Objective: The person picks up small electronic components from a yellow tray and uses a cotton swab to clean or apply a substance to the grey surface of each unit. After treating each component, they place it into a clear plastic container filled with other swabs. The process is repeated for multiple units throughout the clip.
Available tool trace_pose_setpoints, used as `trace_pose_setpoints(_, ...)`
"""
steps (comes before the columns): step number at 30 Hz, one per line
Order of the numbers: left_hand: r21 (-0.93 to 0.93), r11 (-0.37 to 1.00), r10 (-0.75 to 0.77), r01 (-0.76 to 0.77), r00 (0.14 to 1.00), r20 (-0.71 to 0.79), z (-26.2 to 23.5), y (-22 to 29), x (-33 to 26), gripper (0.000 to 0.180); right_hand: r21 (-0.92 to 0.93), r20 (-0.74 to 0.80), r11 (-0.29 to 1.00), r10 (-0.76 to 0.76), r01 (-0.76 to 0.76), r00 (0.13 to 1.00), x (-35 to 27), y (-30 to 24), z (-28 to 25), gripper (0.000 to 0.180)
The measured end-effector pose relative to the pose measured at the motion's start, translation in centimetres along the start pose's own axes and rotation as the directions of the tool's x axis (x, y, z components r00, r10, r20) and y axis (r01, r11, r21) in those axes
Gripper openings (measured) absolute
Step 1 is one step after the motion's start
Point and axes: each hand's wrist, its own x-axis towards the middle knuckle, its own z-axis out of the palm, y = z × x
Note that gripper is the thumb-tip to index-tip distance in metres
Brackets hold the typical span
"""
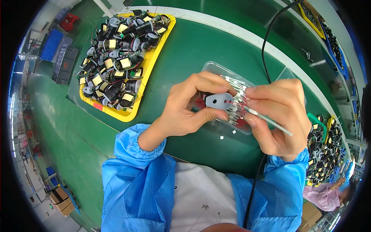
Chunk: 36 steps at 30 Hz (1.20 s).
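My left hand [187,102] grips a small grey-and-black part [218,101] between thumb and fingers. Its rounded grey end faces up, with a dark hole in it, and thin red wire shows at its right side. My right hand [280,110] pinches a thin whitish stick [276,127], which slants down to the right past the fingers. The stick's upper end is close to the grey part's wire; whether they are joined I cannot tell. Under both hands lies a clear plastic box [211,66] with many white slender pieces [236,84] and red wires, partly hidden by my fingers.
A yellow tray [156,54] heaped with black-and-grey wired parts [116,58] stands at the left on the green table [193,36]. Two white bits lie before the box. A black cable [263,46] runs down at the right. More filled trays and a person in pink [322,197] are at far right.
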Motion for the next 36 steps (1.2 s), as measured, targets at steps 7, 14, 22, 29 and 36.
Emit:
trace_pose_setpoints(7,0.016,0.999,0.032,-0.033,0.999,0.012,-0.27,-0.20,0.16,0.044,0.019,0.015,1.000,0.006,-0.007,1.000,0.17,-0.05,-0.17,0.022)
trace_pose_setpoints(14,0.036,0.999,0.015,-0.013,0.998,-0.058,0.16,-0.04,0.11,0.040,0.022,-0.010,1.000,0.000,0.000,1.000,-0.02,0.02,0.13,0.023)
trace_pose_setpoints(22,0.014,0.999,0.034,-0.034,0.999,0.009,-0.26,-0.21,0.14,0.043,0.053,-0.003,0.998,0.017,-0.017,1.000,-0.10,-0.40,0.25,0.023)
trace_pose_setpoints(29,0.019,1.000,0.016,-0.017,1.000,0.018,-0.30,-0.21,0.07,0.043,0.041,-0.004,0.999,0.010,-0.010,1.000,-0.16,-0.56,0.38,0.023)
trace_pose_setpoints(36,0.017,1.000,0.013,-0.013,1.000,0.012,-0.26,-0.17,0.03,0.043,-0.025,-0.018,1.000,-0.009,0.008,1.000,0.11,-0.37,0.12,0.024)
